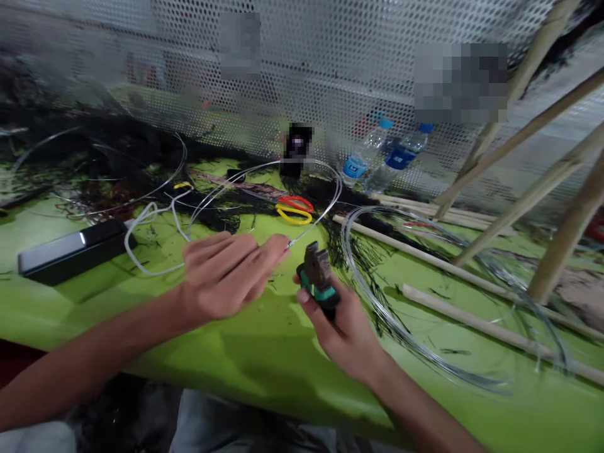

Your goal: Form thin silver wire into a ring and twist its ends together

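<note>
My left hand (231,267) is closed on a thin metal wire (333,195), which loops up and back toward the left side. A short twisted bit of the wire sticks out past my fingertips. In my right hand (346,333) is a pair of pliers (318,270) with dark, worn jaws and black-and-green handles, the jaws pointing up. The pliers' jaws are apart from the wire, just right of its twisted end. Scissors with one red and one yellow handle loop (293,214) lie behind my hands.
A large wire coil (358,270) and wooden sticks (472,321) lie at right. Two water bottles (365,151) stand near the perforated metal panel (330,50). A dark box (75,251) with a white cable (151,274) is at left on the green tabletop (264,358). Black netting (94,145) lies behind.
</note>
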Demonstrator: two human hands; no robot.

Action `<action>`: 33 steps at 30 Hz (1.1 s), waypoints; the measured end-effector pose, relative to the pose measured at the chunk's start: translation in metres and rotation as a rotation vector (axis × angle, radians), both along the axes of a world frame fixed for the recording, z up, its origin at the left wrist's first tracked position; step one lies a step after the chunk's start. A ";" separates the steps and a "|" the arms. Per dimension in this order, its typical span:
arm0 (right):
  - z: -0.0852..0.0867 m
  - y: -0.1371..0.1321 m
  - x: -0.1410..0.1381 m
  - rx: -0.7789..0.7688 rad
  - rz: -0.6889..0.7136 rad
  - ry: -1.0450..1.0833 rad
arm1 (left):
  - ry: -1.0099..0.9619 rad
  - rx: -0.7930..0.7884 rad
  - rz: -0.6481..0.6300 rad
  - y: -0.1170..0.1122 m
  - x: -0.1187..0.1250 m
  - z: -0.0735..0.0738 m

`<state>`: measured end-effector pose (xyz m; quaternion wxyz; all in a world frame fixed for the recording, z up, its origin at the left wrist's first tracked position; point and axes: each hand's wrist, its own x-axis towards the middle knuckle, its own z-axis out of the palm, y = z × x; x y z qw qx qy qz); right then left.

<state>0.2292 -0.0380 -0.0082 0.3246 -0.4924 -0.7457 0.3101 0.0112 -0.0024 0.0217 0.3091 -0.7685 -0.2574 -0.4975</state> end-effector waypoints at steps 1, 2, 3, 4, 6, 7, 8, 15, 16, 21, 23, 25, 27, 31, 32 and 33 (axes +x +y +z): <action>0.000 0.000 0.001 0.013 -0.002 0.001 | -0.009 -0.001 -0.002 -0.002 0.002 0.002; -0.001 0.000 0.002 0.027 0.001 -0.004 | -0.003 0.001 -0.003 -0.005 0.004 0.003; -0.001 0.000 0.003 0.037 0.014 -0.010 | 0.013 0.006 -0.002 -0.008 0.006 0.004; 0.000 0.000 0.003 0.041 0.032 -0.015 | 0.035 0.012 0.002 -0.010 0.006 0.005; 0.000 0.000 0.004 0.043 0.059 -0.020 | 0.084 0.020 0.015 -0.014 0.005 0.005; 0.000 0.000 0.004 0.039 0.059 -0.017 | 0.115 0.017 0.024 -0.015 0.003 0.005; -0.001 0.000 0.004 0.032 0.055 -0.010 | 0.138 0.016 0.034 -0.015 0.002 0.005; -0.004 -0.001 0.006 0.015 0.062 0.073 | 0.134 0.047 0.000 -0.010 -0.003 0.003; -0.005 -0.001 0.006 0.028 0.074 0.072 | 0.136 0.033 -0.006 -0.010 -0.003 0.003; -0.008 0.001 0.004 0.152 0.105 0.005 | 0.051 -0.047 -0.045 -0.012 0.003 -0.007; -0.009 0.002 0.002 0.204 0.106 -0.015 | 0.002 -0.087 -0.060 -0.012 0.004 -0.012; -0.010 0.003 0.000 0.237 0.102 -0.023 | -0.013 -0.109 -0.066 -0.012 0.004 -0.014; -0.010 0.004 -0.001 0.259 0.101 -0.036 | -0.012 -0.102 -0.068 -0.011 0.003 -0.015; -0.012 0.005 -0.002 0.299 0.100 -0.055 | -0.014 -0.072 -0.068 -0.011 0.003 -0.013; -0.012 0.005 -0.002 0.308 0.103 -0.056 | -0.014 -0.069 -0.067 -0.012 0.003 -0.012; -0.013 0.005 -0.001 0.317 0.106 -0.056 | -0.015 -0.070 -0.068 -0.012 0.003 -0.012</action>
